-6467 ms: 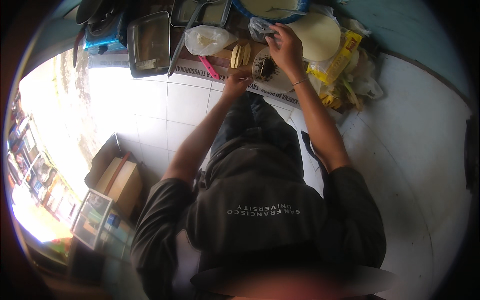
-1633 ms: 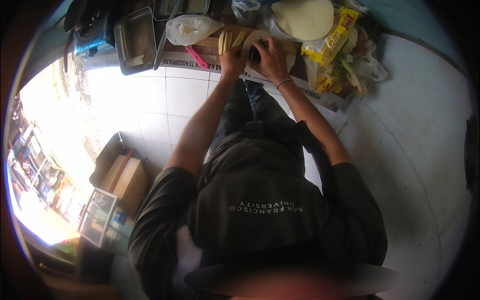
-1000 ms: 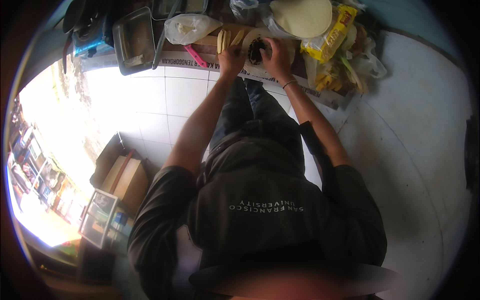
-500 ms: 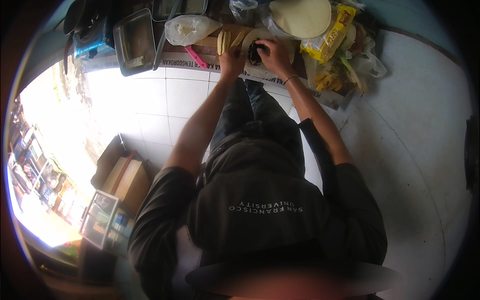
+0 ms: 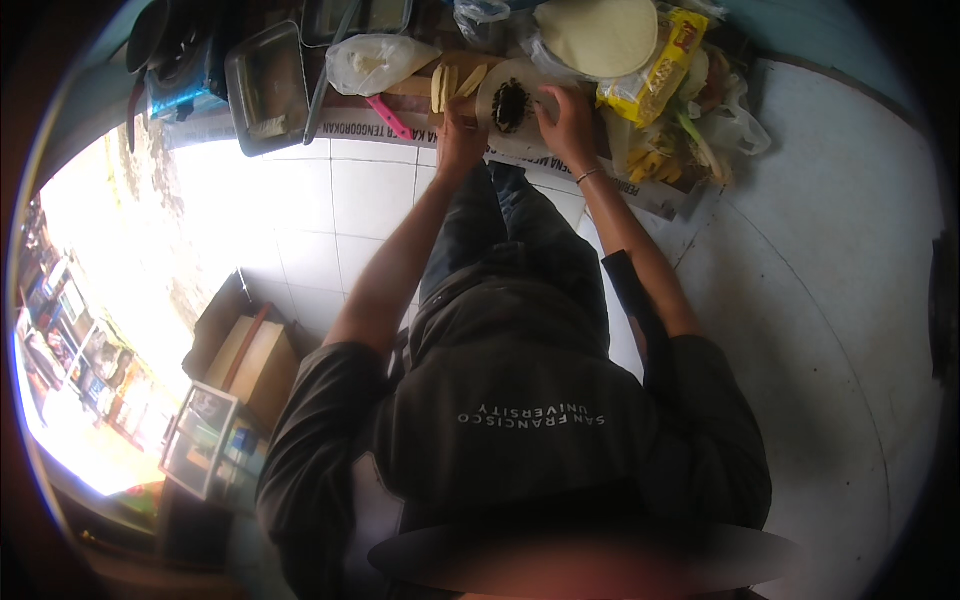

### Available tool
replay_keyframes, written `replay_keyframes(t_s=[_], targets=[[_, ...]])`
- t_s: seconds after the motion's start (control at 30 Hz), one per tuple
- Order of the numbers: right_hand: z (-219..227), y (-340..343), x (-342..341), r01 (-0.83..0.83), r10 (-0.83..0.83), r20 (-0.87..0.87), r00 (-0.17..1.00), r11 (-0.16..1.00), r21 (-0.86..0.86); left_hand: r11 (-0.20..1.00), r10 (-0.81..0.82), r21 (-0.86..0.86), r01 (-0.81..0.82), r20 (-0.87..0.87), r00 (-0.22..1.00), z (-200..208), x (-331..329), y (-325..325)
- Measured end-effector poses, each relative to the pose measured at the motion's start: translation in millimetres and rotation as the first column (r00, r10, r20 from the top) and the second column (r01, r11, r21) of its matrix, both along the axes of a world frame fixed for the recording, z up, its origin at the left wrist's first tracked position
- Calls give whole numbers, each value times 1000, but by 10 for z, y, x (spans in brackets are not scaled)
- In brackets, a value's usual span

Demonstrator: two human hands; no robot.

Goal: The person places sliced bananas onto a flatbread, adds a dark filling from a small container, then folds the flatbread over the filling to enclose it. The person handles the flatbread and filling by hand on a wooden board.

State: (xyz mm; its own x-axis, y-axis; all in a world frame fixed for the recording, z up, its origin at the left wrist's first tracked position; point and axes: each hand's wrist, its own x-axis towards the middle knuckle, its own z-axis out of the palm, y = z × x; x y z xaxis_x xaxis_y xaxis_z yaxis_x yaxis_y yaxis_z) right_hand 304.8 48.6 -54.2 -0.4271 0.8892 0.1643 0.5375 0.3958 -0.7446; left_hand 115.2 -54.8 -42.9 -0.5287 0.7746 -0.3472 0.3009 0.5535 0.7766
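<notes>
The wrapper (image 5: 522, 144) lies at 12 o'clock in the view, dark filling (image 5: 512, 106) at its middle. At its 3 o'clock edge, the right hand (image 5: 570, 128) has its grip apart, thumb and finger separated. The left hand (image 5: 460, 142) is at 8 o'clock; I cannot tell its grip. Pale strips (image 5: 439, 90) lie at 9 o'clock, stacked sheets (image 5: 600, 35) at 1.

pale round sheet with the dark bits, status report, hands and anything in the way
Left hand at its left side, right hand at its right. Pale round sheet unfolded, dark bits clustered on top. Neither hand covering the bits.
</notes>
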Motion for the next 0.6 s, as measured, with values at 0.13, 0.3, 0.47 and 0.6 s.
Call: replay_keyframes(t_s=[0.13,0.3,0.47,0.6], targets=[[76,-197,199,-34,39,100,994,998,-50,992,-123,-29,125,71,990,-43,23,-246],[230,-360,335,-174,192,252,948,980,-93,913,-354,163,373,-134,925,-123,8,-410],[293,-451,455,-262,280,290,915,960,-100,931,-309,153,331,-151,939,-98,42,-352],[188,-504,506,-208,236,303,923,970,-122,929,-283,189,317,-187,941,-49,39,-287]])
